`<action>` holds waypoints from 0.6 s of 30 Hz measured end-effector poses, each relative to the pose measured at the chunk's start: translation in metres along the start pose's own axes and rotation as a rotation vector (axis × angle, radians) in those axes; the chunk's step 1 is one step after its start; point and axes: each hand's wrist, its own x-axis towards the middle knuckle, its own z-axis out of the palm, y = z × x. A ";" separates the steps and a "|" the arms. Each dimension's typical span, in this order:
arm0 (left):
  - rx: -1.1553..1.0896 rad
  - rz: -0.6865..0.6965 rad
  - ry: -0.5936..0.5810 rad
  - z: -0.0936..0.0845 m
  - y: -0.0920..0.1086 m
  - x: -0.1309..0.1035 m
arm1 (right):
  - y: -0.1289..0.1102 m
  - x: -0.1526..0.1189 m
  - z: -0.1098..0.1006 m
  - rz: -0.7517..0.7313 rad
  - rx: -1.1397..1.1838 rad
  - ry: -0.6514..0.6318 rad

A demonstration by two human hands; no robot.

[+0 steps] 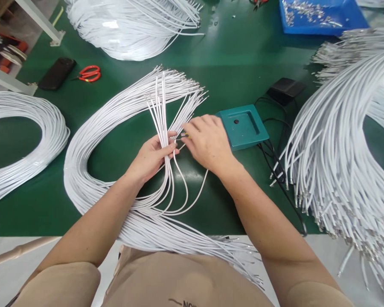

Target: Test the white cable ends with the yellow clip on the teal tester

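My left hand (155, 154) is closed around a small bunch of white cables (161, 117), whose tips point up and away from me. Just to its right, my right hand (209, 143) has curled fingers at a small dark and yellow item (184, 134), partly hidden by the fingertips. A larger coil of white cables (80, 157) lies under and around the left hand, its loose ends running toward my body. The teal device (243, 128) with a shallow recess sits right beside my right hand.
Cable bundles lie at the far left (48, 128), at the back (124, 30) and at the right (333, 140). A phone (57, 73), red-handled scissors (90, 73), a blue tray (326, 30) of small metal parts and a black box (285, 90) with wires rest on the green table (237, 192).
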 end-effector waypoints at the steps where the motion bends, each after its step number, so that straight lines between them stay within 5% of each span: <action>1: 0.019 0.024 0.019 0.001 0.000 0.001 | 0.004 0.001 -0.002 0.045 -0.036 -0.013; 6: 0.099 0.053 0.066 0.005 0.002 0.001 | 0.019 0.000 -0.003 0.094 -0.090 -0.144; 18: 0.349 0.153 0.122 0.012 0.001 0.021 | 0.022 0.000 0.001 0.063 -0.119 -0.117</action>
